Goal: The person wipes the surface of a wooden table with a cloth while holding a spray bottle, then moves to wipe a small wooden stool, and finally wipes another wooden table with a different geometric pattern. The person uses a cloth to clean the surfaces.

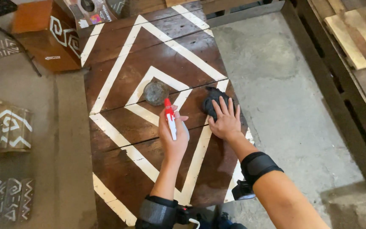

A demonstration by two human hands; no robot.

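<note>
Right now the left hand (173, 138) is wrapped around a spray bottle (171, 123) with a red and white trigger head, fingers closed about its neck and the nozzle end raised above the wooden table (119, 140). That grip keeps the bottle upright and clear of the wood. Just beside it, on the side nearer the concrete floor (276, 85), the right hand (225, 121) lies spread and flat, fingers fanned, pressing a dark cloth (210, 101) against the tabletop; the cloth bunches out past the fingertips, as it would under a palm bearing down. Both forearms wear dark padded bands near the elbow.

Beyond the bottle, toward the far end of the table, a round grey stone-like disc (156, 93) rests near the innermost painted diamond. White lines form nested diamonds over the dark brown planks, and the wood near the right hand looks darker and possibly damp, though that is hard to tell.

Off the far left corner of the table stands an orange-brown wooden box (43, 38) with white spiral patterns. Further left of the table, patterned blocks (9, 127) lie on the ground. Past the concrete strip, pale wooden slats (352, 38) run along the edge.
</note>
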